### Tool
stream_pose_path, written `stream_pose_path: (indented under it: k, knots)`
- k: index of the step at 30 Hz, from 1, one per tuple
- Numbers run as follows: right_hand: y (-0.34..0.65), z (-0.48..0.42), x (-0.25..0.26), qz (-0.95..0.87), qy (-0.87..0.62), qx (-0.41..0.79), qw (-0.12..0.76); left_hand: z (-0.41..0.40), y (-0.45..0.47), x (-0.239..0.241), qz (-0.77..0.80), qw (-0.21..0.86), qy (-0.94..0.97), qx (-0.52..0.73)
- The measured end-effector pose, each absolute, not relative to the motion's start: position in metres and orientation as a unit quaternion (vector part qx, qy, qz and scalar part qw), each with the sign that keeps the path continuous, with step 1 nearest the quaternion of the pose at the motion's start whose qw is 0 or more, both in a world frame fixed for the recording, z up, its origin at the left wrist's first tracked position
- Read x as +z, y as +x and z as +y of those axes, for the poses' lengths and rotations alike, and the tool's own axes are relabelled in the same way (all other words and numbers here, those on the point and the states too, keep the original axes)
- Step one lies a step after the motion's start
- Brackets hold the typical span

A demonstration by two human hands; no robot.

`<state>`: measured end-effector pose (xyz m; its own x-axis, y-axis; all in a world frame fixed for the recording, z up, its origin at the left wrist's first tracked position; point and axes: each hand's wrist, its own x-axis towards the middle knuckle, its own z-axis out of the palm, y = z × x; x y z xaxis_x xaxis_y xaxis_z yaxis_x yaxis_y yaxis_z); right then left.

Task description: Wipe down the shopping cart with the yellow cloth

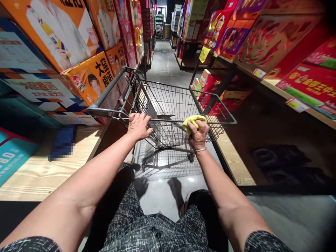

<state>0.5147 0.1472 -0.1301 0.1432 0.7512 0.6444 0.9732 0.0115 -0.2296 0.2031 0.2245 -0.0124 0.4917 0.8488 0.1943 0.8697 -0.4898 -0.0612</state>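
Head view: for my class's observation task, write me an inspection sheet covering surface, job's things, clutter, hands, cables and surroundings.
Surface: grey floor, shiny, with mesh shadows below the wire cart.
Job's things: the cart, its handle toward the left; yellow cloth at its near rim.
Clutter: blue item, pixelated, on the left wooden ledge; dark objects low at the right, too dim to identify.
Hands: left hand on the near rim, grip unclear; right hand clutching the cloth.
Cables: nothing seen.
Surroundings: orange boxes at left, red boxes at right.
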Motion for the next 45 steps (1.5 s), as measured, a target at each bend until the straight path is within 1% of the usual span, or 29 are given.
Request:
stream_pose_path:
  k: [3, 5, 7, 9, 12, 14, 16, 21, 24, 26, 28, 32, 34, 36, 38, 41, 45]
  knots:
    - [0.497, 0.143, -0.139, -0.625, -0.725, -0.107, 0.267, 0.222, 0.203, -0.012, -0.500, 0.069, -0.861, -0.061]
    - [0.479, 0.140, -0.143, -0.655, -0.706, -0.083, 0.254, 0.221, 0.202, -0.011, -0.499, 0.067, -0.862, -0.058]
    - [0.460, 0.140, -0.134, -0.699, -0.657, -0.097, 0.264, 0.220, 0.202, -0.011, -0.499, 0.071, -0.862, -0.059]
    - [0.446, 0.148, -0.115, -0.729, -0.611, -0.133, 0.278, 0.218, 0.202, -0.011, -0.501, 0.080, -0.860, -0.062]
    - [0.446, 0.165, -0.085, -0.751, -0.579, -0.166, 0.270, 0.216, 0.202, -0.011, -0.502, 0.087, -0.858, -0.060]
    - [0.469, 0.169, -0.077, -0.748, -0.591, -0.166, 0.253, 0.215, 0.201, -0.011, -0.500, 0.085, -0.860, -0.056]
    - [0.511, 0.163, -0.082, -0.719, -0.631, -0.161, 0.241, 0.215, 0.200, -0.012, -0.497, 0.083, -0.862, -0.054]
    - [0.648, 0.128, -0.098, -0.556, -0.788, -0.150, 0.221, 0.215, 0.201, -0.010, -0.501, 0.090, -0.859, -0.058]
    - [0.692, 0.122, -0.093, -0.494, -0.835, -0.118, 0.211, 0.215, 0.205, -0.008, -0.507, 0.081, -0.856, -0.054]
    - [0.690, 0.130, -0.086, -0.510, -0.826, -0.105, 0.214, 0.215, 0.212, -0.007, -0.508, 0.070, -0.857, -0.051]
    - [0.667, 0.143, -0.081, -0.554, -0.795, -0.104, 0.226, 0.213, 0.225, -0.006, -0.499, 0.057, -0.864, -0.043]
    - [0.602, 0.163, -0.082, -0.669, -0.681, -0.117, 0.274, 0.209, 0.271, -0.005, -0.443, 0.021, -0.896, -0.018]
    - [0.584, 0.163, -0.089, -0.679, -0.655, -0.136, 0.303, 0.209, 0.296, -0.006, -0.428, 0.005, -0.904, -0.016]
    - [0.579, 0.158, -0.102, -0.640, -0.675, -0.161, 0.329, 0.210, 0.317, -0.008, -0.412, -0.008, -0.911, -0.010]
    - [0.582, 0.151, -0.124, -0.594, -0.712, -0.166, 0.335, 0.211, 0.333, -0.010, -0.402, -0.015, -0.916, -0.003]
    - [0.587, 0.140, -0.172, -0.565, -0.762, -0.116, 0.295, 0.210, 0.346, -0.012, -0.409, -0.019, -0.912, -0.011]
    - [0.582, 0.132, -0.241, -0.537, -0.814, 0.006, 0.222, 0.209, 0.350, -0.014, -0.414, -0.032, -0.909, -0.027]
